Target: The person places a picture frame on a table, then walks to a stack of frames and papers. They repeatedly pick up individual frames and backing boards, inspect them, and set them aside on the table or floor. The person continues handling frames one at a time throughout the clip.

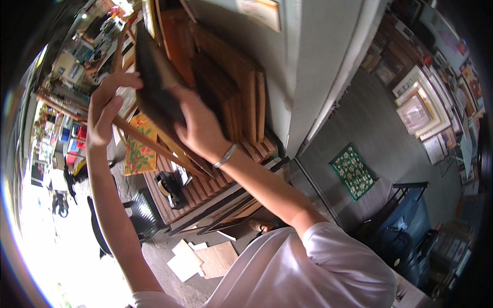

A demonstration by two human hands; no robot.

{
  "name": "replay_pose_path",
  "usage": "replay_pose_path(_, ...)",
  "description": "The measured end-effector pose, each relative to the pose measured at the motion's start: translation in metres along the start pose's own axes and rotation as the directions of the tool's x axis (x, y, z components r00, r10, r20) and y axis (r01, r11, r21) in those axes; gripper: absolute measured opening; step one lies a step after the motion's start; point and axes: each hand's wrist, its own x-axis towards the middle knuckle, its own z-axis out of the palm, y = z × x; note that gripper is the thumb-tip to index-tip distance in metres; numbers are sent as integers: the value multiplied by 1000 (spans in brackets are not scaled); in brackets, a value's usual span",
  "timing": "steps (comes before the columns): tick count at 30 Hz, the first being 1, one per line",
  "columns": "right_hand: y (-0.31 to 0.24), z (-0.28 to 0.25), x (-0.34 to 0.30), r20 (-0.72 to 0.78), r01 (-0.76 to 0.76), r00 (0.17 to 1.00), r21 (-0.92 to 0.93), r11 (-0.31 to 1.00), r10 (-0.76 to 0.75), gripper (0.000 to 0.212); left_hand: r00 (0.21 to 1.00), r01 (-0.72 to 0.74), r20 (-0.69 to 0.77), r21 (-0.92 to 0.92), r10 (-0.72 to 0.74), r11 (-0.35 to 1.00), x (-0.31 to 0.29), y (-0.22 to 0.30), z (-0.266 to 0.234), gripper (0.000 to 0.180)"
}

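A dark flat board (149, 69) with a brown edge stands tilted among other wooden panels, slightly blurred. My right hand (197, 123), with a silver bracelet on its wrist, grips the near edge of this board; some of its fingers are hidden or smeared. My left hand (105, 105) is raised at the board's left side, its fingers curved and apart from the thumb, with nothing visible between them. Just below it, a thin wooden strip (159, 145) slants down to the slatted bench (205, 192). Beside the strip hangs a yellow sheet with a red and green floral pattern (139, 146).
Several brown wooden boards (251, 97) lean against a grey pillar (313, 66). A black tape dispenser (169, 189) sits on the bench. Cardboard and paper sheets (205, 259) lie on the floor. To the right are a green floral mat (352, 172), stacked picture frames (418, 110) and a blue chair (405, 220).
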Motion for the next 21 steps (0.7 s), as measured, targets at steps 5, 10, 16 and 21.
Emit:
replay_pose_path(5, -7, 12, -9, -77, -101, 991, 68, 993, 106, 77, 997, 26, 67, 76, -31, 997, 2, 2, -6, 52)
replay_pose_path(10, -1, 15, -26, -65, -164, 984, 3, 986, 164, 75, 996, 22, 77, 167, -36, 986, 2, -4, -8, 55)
replay_pose_path(16, 8, 17, -31, -100, -146, 984, 34, 989, 149, 72, 997, 41, 55, 100, -47, 994, 7, 4, -2, 55)
replay_pose_path(21, 37, -8, -22, -219, -150, 968, -102, 983, 125, 61, 996, 7, 82, 149, -19, 989, 12, 8, -1, 56)
